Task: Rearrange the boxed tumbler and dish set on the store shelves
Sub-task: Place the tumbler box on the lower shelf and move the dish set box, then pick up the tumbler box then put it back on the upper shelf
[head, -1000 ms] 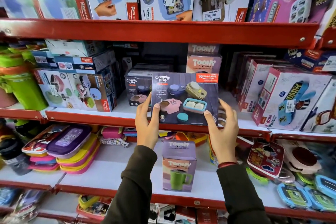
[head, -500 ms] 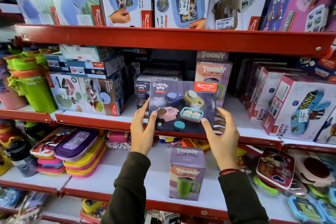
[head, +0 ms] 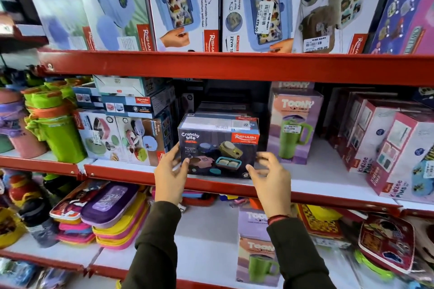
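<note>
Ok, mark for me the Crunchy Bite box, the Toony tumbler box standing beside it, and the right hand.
Crunchy Bite box (head: pixel 218 152): head view, middle of its dark printed front.
Toony tumbler box (head: pixel 294 124): head view, front panel, on the green mug picture.
Right hand (head: pixel 272 178): head view, back of the hand.

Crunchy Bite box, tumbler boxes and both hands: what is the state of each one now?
Crunchy Bite box: upright on middle shelf.
Left hand: fingers touching box's left edge.
Right hand: open, beside the box.
Upper tumbler box: upright, closed.
Lower tumbler box: upright on the shelf below.
</note>
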Tool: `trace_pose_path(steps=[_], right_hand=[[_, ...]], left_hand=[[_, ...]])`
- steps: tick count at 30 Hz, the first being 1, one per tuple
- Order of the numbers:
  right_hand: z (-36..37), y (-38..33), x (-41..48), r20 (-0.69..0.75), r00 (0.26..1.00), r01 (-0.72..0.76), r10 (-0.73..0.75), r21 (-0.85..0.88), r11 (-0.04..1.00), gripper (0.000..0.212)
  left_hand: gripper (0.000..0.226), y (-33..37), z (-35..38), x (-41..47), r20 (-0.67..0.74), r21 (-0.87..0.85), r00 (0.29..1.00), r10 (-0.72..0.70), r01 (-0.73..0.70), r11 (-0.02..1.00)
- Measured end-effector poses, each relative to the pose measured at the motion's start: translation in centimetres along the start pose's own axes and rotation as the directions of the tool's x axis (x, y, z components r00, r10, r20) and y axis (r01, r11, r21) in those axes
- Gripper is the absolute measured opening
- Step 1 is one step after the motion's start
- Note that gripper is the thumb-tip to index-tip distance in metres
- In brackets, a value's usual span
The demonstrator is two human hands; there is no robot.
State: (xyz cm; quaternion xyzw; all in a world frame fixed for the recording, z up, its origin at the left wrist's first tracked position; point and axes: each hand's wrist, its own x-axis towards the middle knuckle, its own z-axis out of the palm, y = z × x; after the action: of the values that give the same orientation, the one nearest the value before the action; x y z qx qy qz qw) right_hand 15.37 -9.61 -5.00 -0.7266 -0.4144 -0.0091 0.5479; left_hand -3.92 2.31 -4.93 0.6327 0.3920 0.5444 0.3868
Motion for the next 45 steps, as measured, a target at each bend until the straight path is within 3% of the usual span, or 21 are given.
trace_pose_path(steps=[6,12,17,21,25,29,31,33,35,37,39,41,45], right_hand=[[1.5,0.6,-0.1,0.007,0.999,-0.04,0.04,-0.021,0.999,0.038],[2.0,1.4,-0.2,0.004,0.999,-0.033,0.033,-0.005,0.999,0.04],[1.4,2.5,-0.7,-0.014,1.0,-0.005,0.006,0.033,0.999,0.039],[-0.3,3.5,-2.2,-0.121,0.989,0.091,-0.08,0.085,0.992,0.028],[-1.8,5.4,-4.5,-0.252,0.956,0.168,-0.148,0.059,0.984,0.017],[-3.3,8.4,-7.2,-0.293,0.944,0.184,-0.155,0.076,0.98,0.013],[-3.7,10.4,-8.6,-0.263,0.962,0.106,-0.069,0.13,0.986,0.017],[-3.9,12.7,-10.3,-0.201,0.976,-0.045,0.084,0.19,0.981,0.028],[-3.7,15.3,-11.9,-0.052,0.964,-0.247,0.261,0.188,0.951,0.039],[-3.3,17.1,-13.1,0.178,0.888,-0.451,0.425,0.15,0.88,0.054],[-2.5,18.3,-13.8,0.351,0.796,-0.551,0.493,0.083,0.83,0.063],[-1.7,18.8,-14.1,0.429,0.756,-0.564,0.495,0.044,0.824,0.069],[-1.6,18.7,-14.4,0.388,0.773,-0.564,0.502,0.056,0.824,0.069]], left_hand=[[0.052,-2.0,0.2,1.0,0.014,0.025,0.998,-0.065,0.064,0.998],[0.051,-2.3,0.3,1.0,0.006,0.103,1.0,-0.027,0.026,0.994],[0.064,-2.9,0.6,0.0,-0.014,0.118,1.0,0.017,-0.015,0.993],[0.064,-2.7,1.1,-2.0,-0.097,0.104,0.992,0.079,-0.069,0.992],[0.052,-3.3,1.9,-5.1,-0.231,0.196,0.954,0.19,-0.145,0.97],[0.038,-5.7,3.4,-8.9,-0.122,0.203,0.961,0.246,-0.219,0.954],[0.038,-7.6,4.5,-11.2,0.008,0.207,0.981,0.195,-0.192,0.959],[0.044,-9.5,5.6,-13.5,0.175,0.201,0.983,0.054,-0.089,0.975],[0.059,-11.1,6.8,-15.3,0.362,0.227,0.923,-0.131,0.05,0.973],[0.07,-12.6,8.1,-16.5,0.481,0.323,0.831,-0.279,0.128,0.938],[0.075,-13.4,9.4,-17.1,0.531,0.399,0.753,-0.39,0.184,0.898],[0.073,-13.6,10.4,-17.4,0.538,0.423,0.705,-0.463,0.249,0.871],[0.063,-13.4,10.8,-17.6,0.449,0.397,0.761,-0.468,0.299,0.867]])
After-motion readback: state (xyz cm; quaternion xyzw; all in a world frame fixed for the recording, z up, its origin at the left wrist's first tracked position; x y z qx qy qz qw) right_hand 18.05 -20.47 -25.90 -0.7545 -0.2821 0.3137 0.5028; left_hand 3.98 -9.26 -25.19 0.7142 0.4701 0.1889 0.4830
